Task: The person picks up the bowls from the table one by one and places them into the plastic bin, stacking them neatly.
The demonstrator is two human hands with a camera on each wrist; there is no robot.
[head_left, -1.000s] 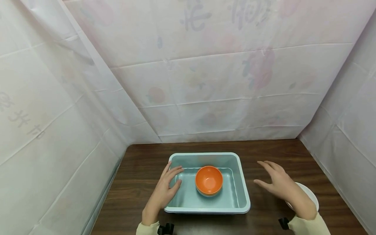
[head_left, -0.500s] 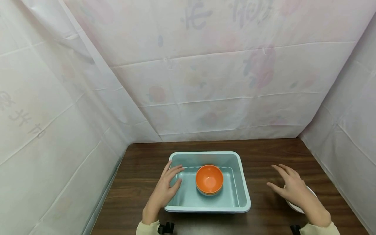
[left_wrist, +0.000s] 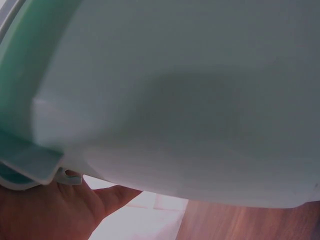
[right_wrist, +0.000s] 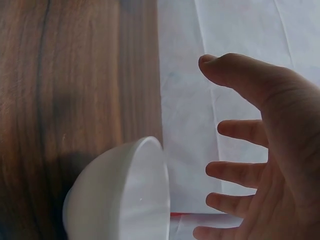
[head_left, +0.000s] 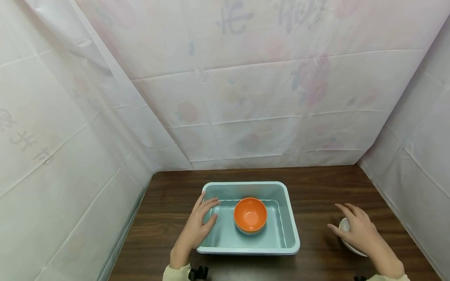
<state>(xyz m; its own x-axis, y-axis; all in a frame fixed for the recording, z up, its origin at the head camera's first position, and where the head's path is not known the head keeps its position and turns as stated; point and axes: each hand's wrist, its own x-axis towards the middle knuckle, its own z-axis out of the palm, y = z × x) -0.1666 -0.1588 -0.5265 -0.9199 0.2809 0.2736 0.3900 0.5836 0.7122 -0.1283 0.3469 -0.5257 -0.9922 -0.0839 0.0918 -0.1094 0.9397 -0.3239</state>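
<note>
A light blue-green plastic basin [head_left: 225,234] sits mid-table, holding an orange bowl [head_left: 250,214] stacked on a paler one. My left hand [head_left: 197,228] hovers at the basin's left side, fingers spread over the rim. In the left wrist view the basin's outer wall [left_wrist: 200,135] fills most of the picture, with the hand [left_wrist: 55,212] at lower left; contact with the rim is unclear. On the right stands a white bowl [head_left: 345,225], partly hidden beneath my right hand [head_left: 362,230]. The right wrist view shows that hand's fingers spread and apart from the white bowl [right_wrist: 105,195].
The dark wood table [head_left: 168,195] is bounded by a pale printed sheet [head_left: 246,136] behind and by similar sheets on the left [head_left: 77,175] and right [head_left: 422,156]. Bare wood lies between the basin and the white bowl.
My right hand has moved right and toward me, from beside the basin to over the white bowl. The left hand, basin and stacked bowls have stayed put.
</note>
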